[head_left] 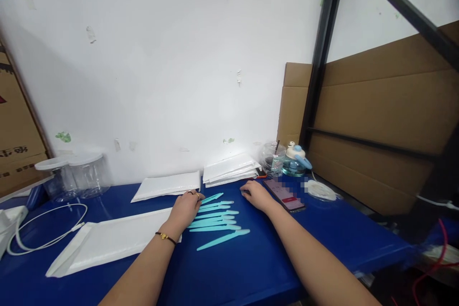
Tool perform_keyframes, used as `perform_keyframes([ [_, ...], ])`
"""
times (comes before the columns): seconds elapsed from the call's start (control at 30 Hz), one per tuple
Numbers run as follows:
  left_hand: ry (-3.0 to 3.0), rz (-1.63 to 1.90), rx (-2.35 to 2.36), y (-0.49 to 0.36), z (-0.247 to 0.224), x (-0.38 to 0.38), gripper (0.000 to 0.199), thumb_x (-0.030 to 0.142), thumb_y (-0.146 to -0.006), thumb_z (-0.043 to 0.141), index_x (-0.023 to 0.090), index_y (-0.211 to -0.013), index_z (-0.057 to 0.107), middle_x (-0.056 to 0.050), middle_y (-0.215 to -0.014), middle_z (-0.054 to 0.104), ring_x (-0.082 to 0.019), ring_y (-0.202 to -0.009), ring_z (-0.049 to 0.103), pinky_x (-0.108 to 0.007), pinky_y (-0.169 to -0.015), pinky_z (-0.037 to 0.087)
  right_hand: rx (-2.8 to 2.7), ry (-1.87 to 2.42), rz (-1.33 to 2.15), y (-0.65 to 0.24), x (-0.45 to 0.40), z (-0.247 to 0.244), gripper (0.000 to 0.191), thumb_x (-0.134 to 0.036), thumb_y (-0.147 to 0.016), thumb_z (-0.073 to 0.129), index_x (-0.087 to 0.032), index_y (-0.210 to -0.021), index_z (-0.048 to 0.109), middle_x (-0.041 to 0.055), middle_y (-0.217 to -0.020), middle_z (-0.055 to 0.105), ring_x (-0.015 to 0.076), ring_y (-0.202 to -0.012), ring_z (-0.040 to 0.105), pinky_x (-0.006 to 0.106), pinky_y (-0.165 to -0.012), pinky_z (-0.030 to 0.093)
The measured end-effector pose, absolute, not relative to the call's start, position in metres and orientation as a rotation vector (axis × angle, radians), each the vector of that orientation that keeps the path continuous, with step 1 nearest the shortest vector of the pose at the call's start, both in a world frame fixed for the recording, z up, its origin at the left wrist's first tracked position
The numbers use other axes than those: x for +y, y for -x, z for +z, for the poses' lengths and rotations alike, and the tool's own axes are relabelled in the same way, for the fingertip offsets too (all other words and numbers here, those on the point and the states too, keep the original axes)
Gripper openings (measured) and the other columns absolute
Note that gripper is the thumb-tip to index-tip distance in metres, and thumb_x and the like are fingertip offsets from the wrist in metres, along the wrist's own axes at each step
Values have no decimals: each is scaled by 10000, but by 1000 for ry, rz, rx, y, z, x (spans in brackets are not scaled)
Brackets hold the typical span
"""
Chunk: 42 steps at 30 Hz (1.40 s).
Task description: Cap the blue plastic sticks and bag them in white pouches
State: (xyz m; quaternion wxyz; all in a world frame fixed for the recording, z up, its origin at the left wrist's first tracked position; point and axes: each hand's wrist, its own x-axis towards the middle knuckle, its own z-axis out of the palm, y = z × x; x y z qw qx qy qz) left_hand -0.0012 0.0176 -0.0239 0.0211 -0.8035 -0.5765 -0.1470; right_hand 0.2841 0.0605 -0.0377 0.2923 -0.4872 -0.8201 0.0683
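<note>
Several turquoise eyebrow razors (214, 223) lie in a loose, fanned row on the blue table, with their pale-tipped ends toward the right. My left hand (186, 205) rests at the left ends of the upper razors, its fingers bent down over the end of the farthest one. No razor is lifted. My right hand (255, 192) lies on the table to the right of the row, between it and the phone. Its fingers are loosely bent with the thumb apart, and nothing shows in them. A white padded envelope (111, 241) lies under and left of my left forearm.
More white envelopes (229, 170) are stacked by the wall, with another envelope (167, 185) beside them. A phone (287, 196), plastic cup (273, 158) and blue-handled bottle (296, 160) stand right. Clear jars (88, 177) and a white cable (46, 205) are left. Cardboard (387, 105) borders the right side.
</note>
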Motion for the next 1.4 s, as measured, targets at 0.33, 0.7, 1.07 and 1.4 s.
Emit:
perform_keyframes([
  [0.33,2486,-732,-1836,-2,-9,9,178,187,-853,429,203,-902,600,-45,-938,639,-179,-886,574,-267,-771,390,-1962,1299,290,-280,54,-31,153,-207,-811,497,-176,-918,601,20,-753,650,147,-648,622,238,-620,457],
  [0.7,2600,-1024,-1905,-9,-2,-2,236,340,-875,376,219,-931,571,-3,-756,621,-162,-703,554,-245,-652,369,-1634,946,975,-268,33,-17,333,-422,-659,689,-143,-840,673,52,-710,693,195,-690,666,294,-633,506],
  [1.07,2655,-1066,-1880,-9,-4,0,213,327,-843,421,206,-890,590,-1,-786,632,-148,-693,539,-243,-647,366,-1442,955,1173,-259,22,-10,439,-433,-506,812,-114,-789,705,104,-757,732,252,-789,683,364,-755,514],
  [1.4,2709,-1092,-1839,-9,-4,2,221,326,-847,409,200,-854,590,6,-801,629,-139,-711,537,-230,-658,379,-1422,907,1185,-254,21,-10,389,-373,-412,852,-142,-673,678,76,-821,728,236,-819,677,348,-787,505],
])
